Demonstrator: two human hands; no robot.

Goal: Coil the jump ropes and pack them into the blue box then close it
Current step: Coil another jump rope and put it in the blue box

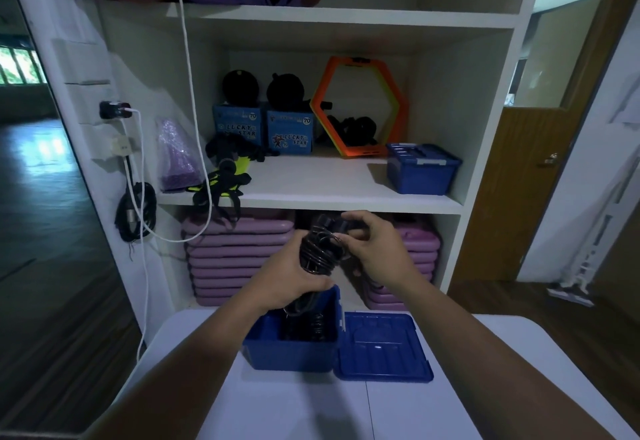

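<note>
Mid-frame, the left hand (289,278) grips a glossy black coiled rope (320,247); the right hand (375,249) pinches its top. Below sits the open blue plastic box (291,353), its ribbed lid (381,348) flat on the worktop (294,412).

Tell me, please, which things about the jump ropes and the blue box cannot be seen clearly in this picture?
Head view only:
- Inside of the blue box: dark, and partly hidden by the left hand; how many ropes lie there cannot be told.
- Black jump rope: both hands cover parts of it, so its handles and number of coils are unclear.
- Right hand: its fingertips blur into the rope.
- Lid: any latches are too small to see.
</note>
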